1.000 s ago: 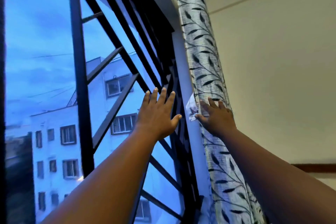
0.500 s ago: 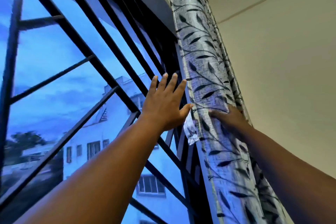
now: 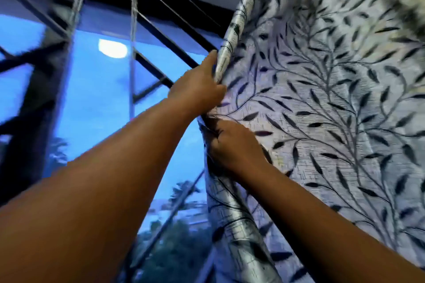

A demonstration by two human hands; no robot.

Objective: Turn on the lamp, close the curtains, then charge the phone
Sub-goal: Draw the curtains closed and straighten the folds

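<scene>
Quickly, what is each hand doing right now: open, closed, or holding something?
Left hand: closed on the curtain edge.
Right hand: closed on the curtain edge, lower down.

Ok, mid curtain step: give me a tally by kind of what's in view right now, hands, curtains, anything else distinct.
Hands: 2, the left hand and the right hand, both gripping the curtain edge
Curtains: 1, the leaf-print curtain
Window grilles: 1, the dark window grille
Round light reflections in the glass: 1
Total: 5

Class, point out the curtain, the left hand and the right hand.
curtain (image 3: 322, 103), head view, leaf-patterned face.
left hand (image 3: 197, 89), head view, back of hand.
right hand (image 3: 232, 145), head view, back of hand.
</scene>
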